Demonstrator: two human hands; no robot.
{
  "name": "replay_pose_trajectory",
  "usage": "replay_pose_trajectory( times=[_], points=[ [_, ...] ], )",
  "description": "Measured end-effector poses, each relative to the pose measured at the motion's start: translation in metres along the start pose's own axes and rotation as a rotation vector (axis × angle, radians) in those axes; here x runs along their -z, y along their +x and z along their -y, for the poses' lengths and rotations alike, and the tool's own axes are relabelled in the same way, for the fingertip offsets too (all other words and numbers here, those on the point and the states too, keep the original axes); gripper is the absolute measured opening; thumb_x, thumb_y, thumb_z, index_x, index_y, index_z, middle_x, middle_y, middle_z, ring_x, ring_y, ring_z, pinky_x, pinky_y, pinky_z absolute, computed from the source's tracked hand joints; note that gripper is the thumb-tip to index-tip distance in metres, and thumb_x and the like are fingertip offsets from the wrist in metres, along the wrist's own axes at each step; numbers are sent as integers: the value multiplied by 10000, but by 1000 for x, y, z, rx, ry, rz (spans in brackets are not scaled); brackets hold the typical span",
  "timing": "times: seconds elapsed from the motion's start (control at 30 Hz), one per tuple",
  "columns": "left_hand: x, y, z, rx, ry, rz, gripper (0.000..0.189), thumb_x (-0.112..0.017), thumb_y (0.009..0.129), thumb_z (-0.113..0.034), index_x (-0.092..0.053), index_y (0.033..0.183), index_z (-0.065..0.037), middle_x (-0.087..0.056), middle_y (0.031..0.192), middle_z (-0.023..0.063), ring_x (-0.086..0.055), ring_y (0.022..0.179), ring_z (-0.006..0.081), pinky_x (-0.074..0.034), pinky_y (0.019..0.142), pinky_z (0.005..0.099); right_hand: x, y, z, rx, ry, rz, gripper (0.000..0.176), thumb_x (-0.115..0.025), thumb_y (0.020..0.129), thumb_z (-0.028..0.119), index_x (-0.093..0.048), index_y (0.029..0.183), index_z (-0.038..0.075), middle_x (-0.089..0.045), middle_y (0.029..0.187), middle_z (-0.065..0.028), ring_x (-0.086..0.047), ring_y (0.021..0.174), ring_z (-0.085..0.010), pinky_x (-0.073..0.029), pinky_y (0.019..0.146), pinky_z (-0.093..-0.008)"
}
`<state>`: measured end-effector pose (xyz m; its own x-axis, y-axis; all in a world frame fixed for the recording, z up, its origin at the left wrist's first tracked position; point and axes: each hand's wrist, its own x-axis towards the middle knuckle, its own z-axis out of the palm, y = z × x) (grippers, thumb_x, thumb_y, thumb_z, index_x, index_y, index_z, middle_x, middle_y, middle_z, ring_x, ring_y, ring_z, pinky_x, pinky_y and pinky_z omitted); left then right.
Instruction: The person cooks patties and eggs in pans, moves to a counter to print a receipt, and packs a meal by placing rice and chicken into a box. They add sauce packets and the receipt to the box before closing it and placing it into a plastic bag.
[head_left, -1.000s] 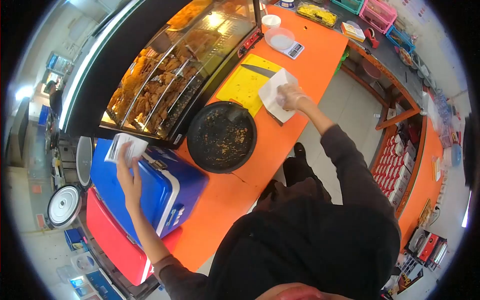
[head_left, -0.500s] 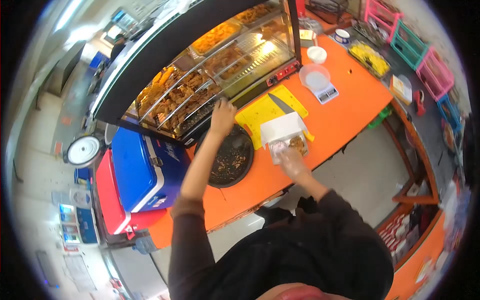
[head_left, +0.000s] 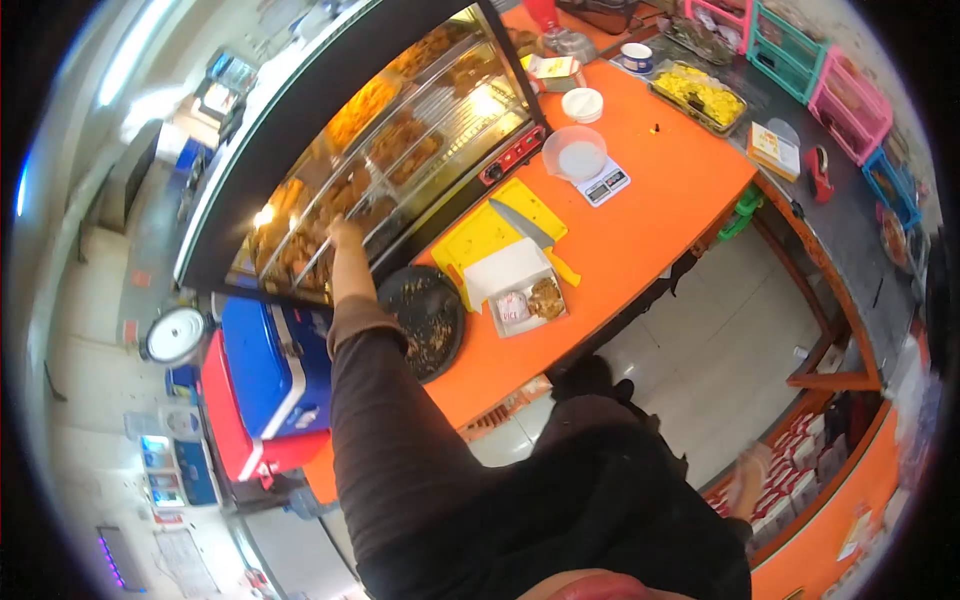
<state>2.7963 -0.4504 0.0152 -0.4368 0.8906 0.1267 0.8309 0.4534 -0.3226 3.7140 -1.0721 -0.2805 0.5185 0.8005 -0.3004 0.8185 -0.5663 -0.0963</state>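
Note:
My left hand (head_left: 345, 234) reaches to the front of the glass food warmer (head_left: 415, 235), fingers curled at its rails; what they grip, if anything, is hidden. Fried food (head_left: 385, 150) lies behind the glass. My right hand (head_left: 750, 478) is off to the lower right, smeared by motion, near stacked red-and-white boxes (head_left: 795, 465). On the orange table, an open white box (head_left: 497, 268) holds a wrapped packet marked rice (head_left: 513, 307) and a browned fried piece (head_left: 546, 297). A round black tray (head_left: 425, 325) with crumbs sits below my left forearm.
A knife (head_left: 525, 223) lies on the yellow cutting board (head_left: 455, 245). Beyond it are a scale (head_left: 606, 186) with a plastic bowl (head_left: 575, 155) and a white tub (head_left: 582, 105). Blue (head_left: 265, 370) and red coolers (head_left: 228, 420) stand left. A tray of yellow packets (head_left: 700, 97) is back right.
My left hand has moved left along the warmer's front. My right hand has left the white box and swung to the lower right, uncovering its contents. The view has shifted.

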Motion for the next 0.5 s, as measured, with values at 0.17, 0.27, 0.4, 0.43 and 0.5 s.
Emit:
replay_pose_trajectory(
  times=[0.17, 0.27, 0.4, 0.43, 0.5],
  points=[
    [-11, -78, 31, -103, 474, 217, 421, -475, 909, -389, -670, 1138, -94, -611, 1226, 148, -585, 1149, 278, -351, 1067, 442, 38, -93, -71, -127, -515, 695, 210, -538, 860, 207, -677, 943, 74, -673, 1079, -92, -653, 942, -241, -538, 784, -359],
    [-100, -112, 22, -461, 209, 607, 308, -538, 861, -268, -705, 1001, -51, -674, 1012, 200, -659, 967, 329, -536, 809, 398, -19, -119, -112, 124, -534, 755, 214, -497, 885, 178, -679, 938, 77, -676, 1071, -65, -650, 947, -197, -534, 755, -327],
    [-170, -236, -53, -701, -175, 1168, 332, -633, 764, -284, -678, 973, -29, -677, 926, 146, -664, 841, 258, -553, 645, 433, 67, -70, -22, 50, -188, 890, 199, -500, 858, 130, -651, 936, 26, -652, 977, -83, -602, 867, -131, -490, 661, -288],
    [-197, -265, -61, -452, -457, 1139, 354, -620, 779, -316, -661, 999, -42, -660, 948, 125, -651, 857, 259, -550, 637, 427, 128, -44, 36, -95, -118, 907, 187, -495, 855, 120, -650, 902, 27, -652, 929, -84, -597, 827, -124, -479, 622, -290],
    [-251, -292, -93, -59, -972, 1027, 398, -593, 808, -382, -627, 1051, -69, -627, 990, 85, -627, 889, 261, -543, 621, 415, 46, 17, -39, -37, 38, 757, 179, -498, 861, 120, -652, 828, 34, -638, 786, -90, -571, 691, -137, -440, 540, -310]
  ],
)
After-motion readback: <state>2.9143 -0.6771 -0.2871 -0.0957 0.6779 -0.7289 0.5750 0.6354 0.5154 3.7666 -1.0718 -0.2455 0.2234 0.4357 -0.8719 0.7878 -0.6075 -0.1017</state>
